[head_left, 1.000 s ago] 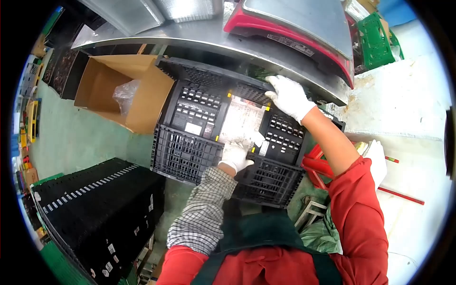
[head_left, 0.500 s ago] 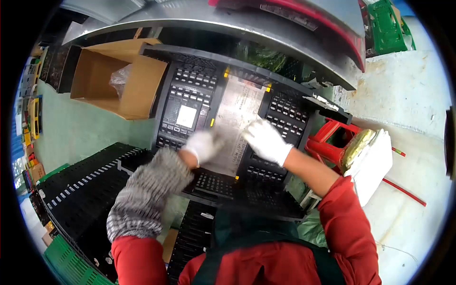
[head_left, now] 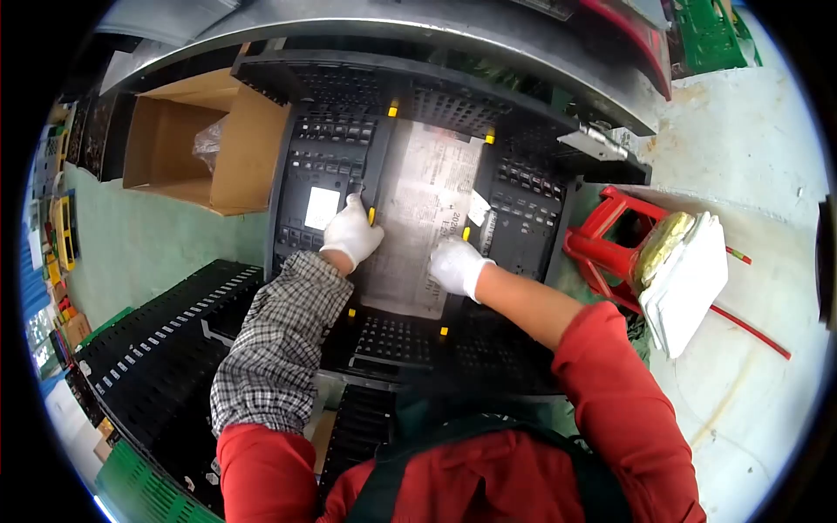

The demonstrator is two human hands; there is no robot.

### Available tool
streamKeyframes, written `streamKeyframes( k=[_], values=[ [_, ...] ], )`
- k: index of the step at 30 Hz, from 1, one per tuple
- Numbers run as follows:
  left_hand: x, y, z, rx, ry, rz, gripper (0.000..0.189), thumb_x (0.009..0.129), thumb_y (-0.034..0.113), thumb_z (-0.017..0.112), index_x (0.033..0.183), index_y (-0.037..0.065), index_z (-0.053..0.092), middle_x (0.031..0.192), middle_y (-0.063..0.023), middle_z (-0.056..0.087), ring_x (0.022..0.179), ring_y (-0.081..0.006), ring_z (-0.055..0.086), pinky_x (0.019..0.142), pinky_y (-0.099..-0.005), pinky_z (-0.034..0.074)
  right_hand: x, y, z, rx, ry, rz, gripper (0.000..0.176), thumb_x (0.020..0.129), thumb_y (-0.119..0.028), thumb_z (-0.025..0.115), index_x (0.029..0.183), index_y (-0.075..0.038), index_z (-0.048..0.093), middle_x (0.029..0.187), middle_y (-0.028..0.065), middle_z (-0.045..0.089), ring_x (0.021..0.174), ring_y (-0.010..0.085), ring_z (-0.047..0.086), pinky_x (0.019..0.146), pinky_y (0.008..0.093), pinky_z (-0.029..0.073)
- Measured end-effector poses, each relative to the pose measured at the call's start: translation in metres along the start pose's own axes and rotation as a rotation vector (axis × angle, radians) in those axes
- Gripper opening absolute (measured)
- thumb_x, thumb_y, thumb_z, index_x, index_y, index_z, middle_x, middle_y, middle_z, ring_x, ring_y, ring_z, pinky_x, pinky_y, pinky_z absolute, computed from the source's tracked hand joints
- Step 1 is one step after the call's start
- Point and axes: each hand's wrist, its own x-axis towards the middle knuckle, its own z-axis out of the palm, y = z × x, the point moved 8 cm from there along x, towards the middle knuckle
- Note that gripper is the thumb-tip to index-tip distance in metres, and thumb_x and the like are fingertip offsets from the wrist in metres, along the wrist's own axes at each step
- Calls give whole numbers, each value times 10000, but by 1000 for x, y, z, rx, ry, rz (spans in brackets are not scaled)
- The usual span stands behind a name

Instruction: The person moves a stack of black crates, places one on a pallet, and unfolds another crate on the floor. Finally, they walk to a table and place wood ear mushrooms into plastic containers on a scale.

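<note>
A black slotted plastic crate [head_left: 523, 205] with yellow clips stands in front of me. Down its middle lies a printed paper sheet [head_left: 418, 192]. My left hand [head_left: 351, 234], in a white glove, rests at the sheet's left edge beside a yellow clip, its thumb apart and nothing visible in it. A white label [head_left: 322, 208] is just above it. My right hand [head_left: 457, 266], gloved too, is at the sheet's right edge near another yellow clip. Its fingers are curled, and what they hold, if anything, is hidden. A small white tag [head_left: 479, 209] sits above it.
An open cardboard box [head_left: 248, 157] with clear plastic stands at the left. Black crates [head_left: 157, 336] are at the lower left. A red stool [head_left: 610, 235] with a white stack [head_left: 689, 283] stands right. A metal edge [head_left: 384, 28] runs across the top.
My left hand has moved left and up to the sheet's left edge. My right hand has moved down and slightly left, its fingers now curled. The crate appears shifted slightly in view.
</note>
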Motion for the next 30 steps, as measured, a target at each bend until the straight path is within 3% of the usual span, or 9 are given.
streamKeyframes(
  k=[5, 6, 7, 9, 13, 15, 19, 25, 30],
  values=[
    [-18, -107, -135, -192, 432, 99, 343, 773, 177, 532, 1067, 5, 494, 806, -236, 613, 750, -407, 611, 660, -484, 495, -89, 18, -73, 150, 344, 305, 216, 769, -267, 590, 645, -96, 637, 635, 98, 582, 670, 290, 602, 622, 408, 482],
    [-29, -141, -173, -248, 408, -136, 363, 789, 193, 598, 1082, 2, 501, 830, -194, 616, 751, -380, 609, 655, -456, 494, -128, 32, -74, 183, 268, 387, 203, 762, -265, 598, 652, -95, 619, 646, 98, 571, 675, 285, 590, 615, 411, 476],
    [-38, -162, -189, 175, 768, 162, 447, 798, 277, 645, 1140, 28, 502, 942, -153, 611, 887, -329, 597, 776, -429, 470, -173, 49, -65, 214, 192, 474, 194, 756, -262, 607, 660, -94, 601, 656, 99, 560, 680, 281, 578, 607, 413, 469],
    [-43, -145, -188, 476, 920, 236, 515, 797, 365, 647, 1184, 58, 502, 1055, -107, 581, 1025, -287, 539, 940, -431, 382, -237, 45, -64, 76, 401, 339, 163, 739, -240, 619, 678, -95, 576, 671, 92, 543, 680, 272, 553, 599, 410, 455],
    [-42, -139, -186, 615, 762, -13, 531, 820, 410, 599, 1214, 69, 496, 1127, -96, 555, 1081, -281, 502, 1035, -460, 289, -240, 57, -64, 161, 523, 476, 146, 756, -243, 621, 711, -105, 602, 674, 79, 548, 675, 260, 564, 582, 394, 439],
    [-52, -128, -189, 613, 651, -200, 571, 839, 434, 568, 1260, 64, 460, 1209, -114, 521, 1129, -289, 474, 1046, -460, 272, -247, 52, -70, 265, 431, 356, 156, 778, -208, 551, 680, -88, 577, 685, 103, 568, 690, 278, 580, 600, 397, 463],
    [-85, -93, -185, 510, 871, -343, 675, 875, 456, 521, 1376, 49, 326, 1371, -177, 388, 1255, -322, 367, 1063, -451, 245, -293, 39, -93, 530, 776, -15, 128, 786, -209, 587, 739, -89, 592, 696, 83, 565, 668, 260, 571, 596, 368, 461],
    [-154, 182, -171, 108, 1218, 287, 480, 871, 184, 594, 1285, -7, 441, 1305, -201, 444, 1216, -356, 404, 1023, -433, 324, -444, 138, -54, 671, 870, 179, 110, 795, -192, 593, 809, -86, 617, 743, 80, 591, 711, 270, 582, 650, 374, 466],
    [-214, 432, -165, 92, 1140, 879, 542, 712, 41, 655, 1234, 17, 512, 1278, -158, 487, 1205, -299, 439, 1036, -428, 328, -602, 211, 29, 688, 557, 633, 159, 823, -222, 555, 839, -85, 635, 768, 113, 621, 763, 303, 602, 684, 409, 478]
  ],
)
